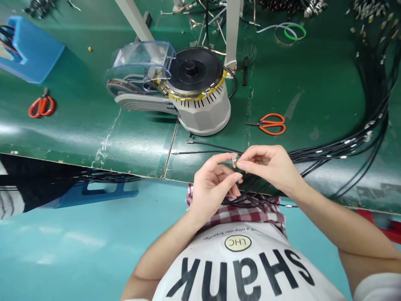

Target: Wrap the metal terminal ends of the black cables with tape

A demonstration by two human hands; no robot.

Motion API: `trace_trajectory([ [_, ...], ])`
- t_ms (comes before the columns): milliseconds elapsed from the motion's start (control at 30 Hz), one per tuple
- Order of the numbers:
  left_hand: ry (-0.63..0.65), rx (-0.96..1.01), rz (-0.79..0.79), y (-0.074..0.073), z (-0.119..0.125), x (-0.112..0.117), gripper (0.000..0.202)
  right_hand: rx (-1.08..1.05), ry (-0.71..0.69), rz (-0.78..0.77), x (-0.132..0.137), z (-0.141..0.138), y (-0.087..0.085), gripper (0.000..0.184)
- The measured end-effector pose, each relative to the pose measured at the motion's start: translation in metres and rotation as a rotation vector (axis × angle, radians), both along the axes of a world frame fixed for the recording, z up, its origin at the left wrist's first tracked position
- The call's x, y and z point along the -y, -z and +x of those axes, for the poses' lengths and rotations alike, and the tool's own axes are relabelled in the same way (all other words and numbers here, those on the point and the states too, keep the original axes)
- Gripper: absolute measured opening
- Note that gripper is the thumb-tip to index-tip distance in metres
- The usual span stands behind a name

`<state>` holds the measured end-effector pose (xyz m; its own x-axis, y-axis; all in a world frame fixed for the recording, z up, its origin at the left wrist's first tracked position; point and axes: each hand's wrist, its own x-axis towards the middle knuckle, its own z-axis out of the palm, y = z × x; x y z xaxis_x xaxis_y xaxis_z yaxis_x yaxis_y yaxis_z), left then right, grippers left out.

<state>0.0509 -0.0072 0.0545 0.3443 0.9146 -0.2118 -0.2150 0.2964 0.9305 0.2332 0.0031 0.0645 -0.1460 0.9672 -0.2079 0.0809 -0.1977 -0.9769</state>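
My right hand [266, 167] pinches a small silvery metal connector [234, 161] between thumb and forefinger. On the other side, my left hand [216, 177] has its forefinger tip against or right beside that connector; its thumb is apart, and the other fingers are loosely curled. Black cables [316, 154] run in from the right, pass around and under my right hand, and hang over the table edge at my lap. Two cable ends with metal tips [189, 142] point left just beyond my hands. Whether the connector sits on a cable is hidden by my fingers.
A round tape dispenser [203, 110] with a clear cover stands beyond my hands. Orange-handled snips [272, 124] lie to its right, another orange-handled pair [42, 105] far left beside a blue bin [46, 54]. A black pen-like tool [245, 71] lies near a metal post [232, 33].
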Motion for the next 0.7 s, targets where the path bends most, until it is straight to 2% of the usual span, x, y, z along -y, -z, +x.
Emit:
trace_trajectory([
  [333,-0.003,0.005,-0.007,0.0015,0.0007,0.0002,0.036,0.061,0.026,0.036,0.0003,-0.0036,0.0004,0.021],
  [700,-0.002,0.003,-0.011,0.0033,0.001,-0.0003,0.041,0.003,0.045,0.028,0.0015,-0.0074,0.0005,0.022],
])
